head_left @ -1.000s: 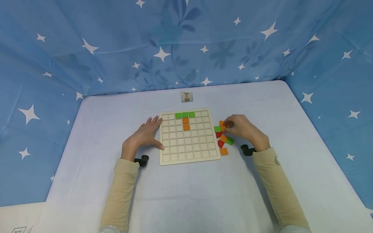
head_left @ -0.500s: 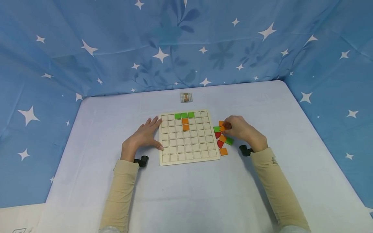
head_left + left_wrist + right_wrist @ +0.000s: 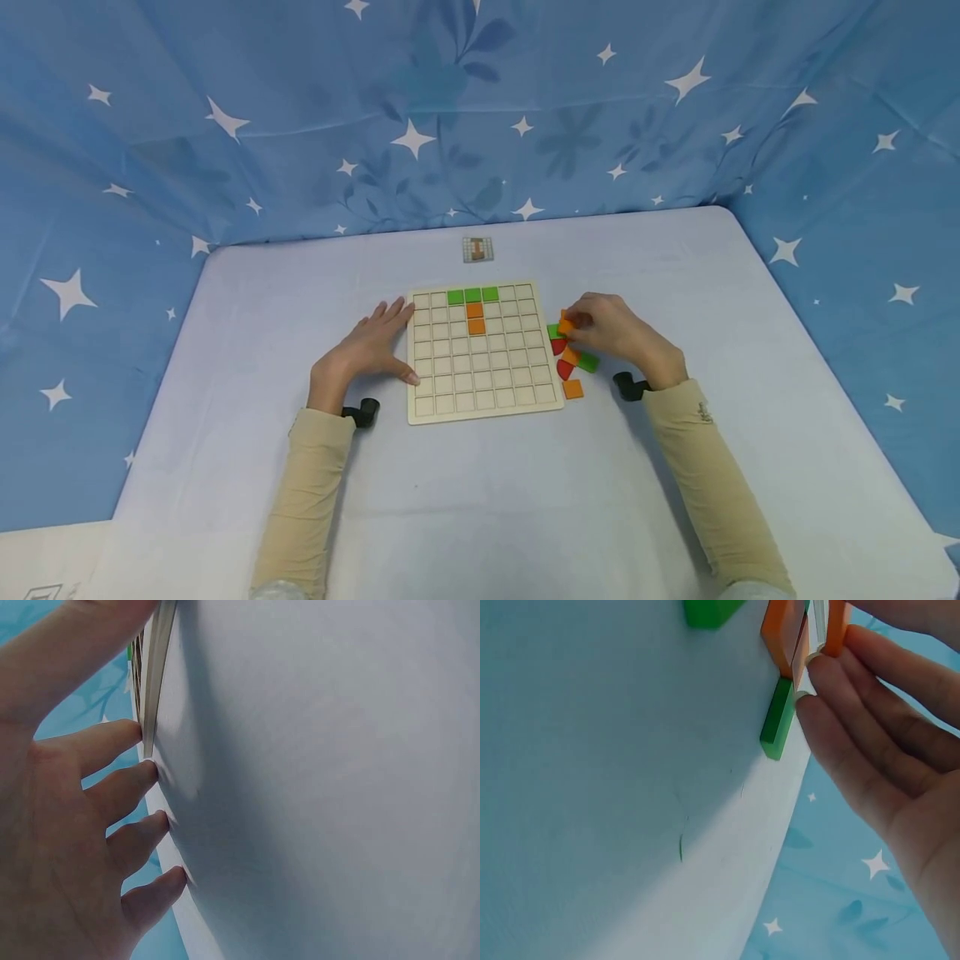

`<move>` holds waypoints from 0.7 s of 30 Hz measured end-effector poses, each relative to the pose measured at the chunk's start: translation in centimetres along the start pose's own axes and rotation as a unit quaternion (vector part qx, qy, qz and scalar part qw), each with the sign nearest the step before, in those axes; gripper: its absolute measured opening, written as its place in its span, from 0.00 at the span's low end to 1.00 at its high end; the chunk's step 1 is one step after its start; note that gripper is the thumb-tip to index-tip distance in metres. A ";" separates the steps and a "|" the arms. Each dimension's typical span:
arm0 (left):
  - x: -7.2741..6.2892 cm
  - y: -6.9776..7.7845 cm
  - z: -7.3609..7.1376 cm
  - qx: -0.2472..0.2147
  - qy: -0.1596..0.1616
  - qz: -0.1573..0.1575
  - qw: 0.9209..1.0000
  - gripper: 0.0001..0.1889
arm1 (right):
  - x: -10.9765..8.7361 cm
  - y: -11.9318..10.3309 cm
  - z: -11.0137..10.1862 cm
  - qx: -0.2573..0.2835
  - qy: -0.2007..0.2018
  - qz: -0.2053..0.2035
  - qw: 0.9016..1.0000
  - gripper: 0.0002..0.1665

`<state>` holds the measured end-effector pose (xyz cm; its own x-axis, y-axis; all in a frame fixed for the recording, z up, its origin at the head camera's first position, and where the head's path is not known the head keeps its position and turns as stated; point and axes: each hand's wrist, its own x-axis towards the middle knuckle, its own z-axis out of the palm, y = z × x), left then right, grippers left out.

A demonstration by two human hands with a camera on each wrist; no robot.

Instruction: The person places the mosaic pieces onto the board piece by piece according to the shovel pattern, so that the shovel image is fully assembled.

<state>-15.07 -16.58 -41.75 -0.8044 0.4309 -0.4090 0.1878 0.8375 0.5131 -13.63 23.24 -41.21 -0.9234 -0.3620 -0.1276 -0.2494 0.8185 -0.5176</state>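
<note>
My left hand (image 3: 369, 343) rests with spread fingers at the left edge of a pale wooden grid board (image 3: 446, 362). In the left wrist view, the thumb and index finger touch the board's side (image 3: 156, 682). Three green square tiles (image 3: 472, 295) sit in its top row, with two orange tiles (image 3: 476, 327) in a column below the middle one. To the right of the board, my right hand (image 3: 609, 327) pinches an orange square tile (image 3: 838, 630) between thumb and fingers, just above a loose pile. Red quarter-round tiles (image 3: 565, 369) and a green tile (image 3: 588, 362) lie in that pile.
A small pattern card (image 3: 477, 249) lies beyond the board. One orange tile (image 3: 573, 389) lies by the board's lower right corner. Black wrist cameras (image 3: 362, 413) stick out from both wrists. A starry blue curtain (image 3: 480, 108) stands behind the white table (image 3: 480, 500).
The orange tile in my right hand has come up from the pile and shows more fully between the fingers. My left hand stays on the board's edge.
</note>
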 end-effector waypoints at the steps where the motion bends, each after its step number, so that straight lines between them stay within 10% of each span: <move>1: 0.0 0.0 0.0 0.000 0.000 0.000 1.000 0.67 | 0.1 -0.1 0.0 -0.001 0.003 -0.006 1.000 0.18; 21: 0.0 -0.1 0.1 0.000 0.002 -0.001 1.000 0.67 | 1.4 -2.3 1.3 0.007 0.027 -0.086 0.996 0.16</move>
<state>-15.02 -16.67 -41.82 -0.8071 0.4279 -0.4068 0.1858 0.8381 0.5130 -13.95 20.34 -41.28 -0.8821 -0.4709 0.0089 -0.4007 0.7403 -0.5398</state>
